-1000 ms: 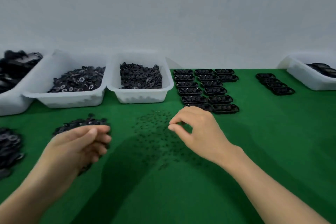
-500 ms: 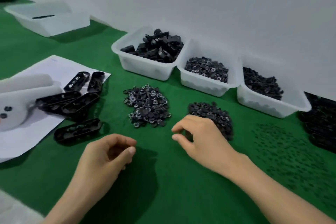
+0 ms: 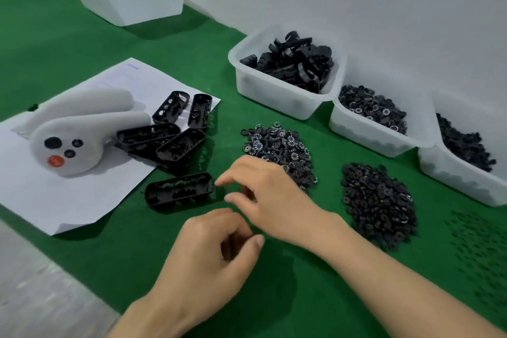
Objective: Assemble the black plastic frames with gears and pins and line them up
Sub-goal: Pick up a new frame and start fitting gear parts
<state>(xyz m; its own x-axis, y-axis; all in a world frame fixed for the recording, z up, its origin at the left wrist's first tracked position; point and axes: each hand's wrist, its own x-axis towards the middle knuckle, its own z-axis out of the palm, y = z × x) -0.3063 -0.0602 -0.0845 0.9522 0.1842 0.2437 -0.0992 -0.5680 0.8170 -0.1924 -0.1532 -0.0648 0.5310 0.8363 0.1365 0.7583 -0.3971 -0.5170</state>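
One black plastic frame (image 3: pixel 179 192) lies alone on the green mat, just off the paper's corner. My right hand (image 3: pixel 263 195) hovers at its right end, index finger and thumb stretched out and apart, the fingertip almost at the frame. My left hand (image 3: pixel 211 255) hangs nearer me with fingers curled and thumb against the index; its palm is hidden. Several more frames (image 3: pixel 164 140) lie on the paper. A pile of gears (image 3: pixel 277 145) sits behind my right hand, a pile of flat black rings (image 3: pixel 378 200) lies to its right, and small pins (image 3: pixel 480 250) are scattered at far right.
Three white bins line the wall: one of frames (image 3: pixel 288 107), one of gears (image 3: pixel 365 134), one of dark parts (image 3: pixel 452 184). A white foam figure (image 3: pixel 82 129) rests on the paper sheet (image 3: pixel 55 200). Another bin (image 3: pixel 123 5) stands far left. The table edge runs bottom left.
My view has swung left from the finished rows to the loose frames. My right hand has moved left from the ring pile to the lone frame, its fingers spread. My left hand stays curled.
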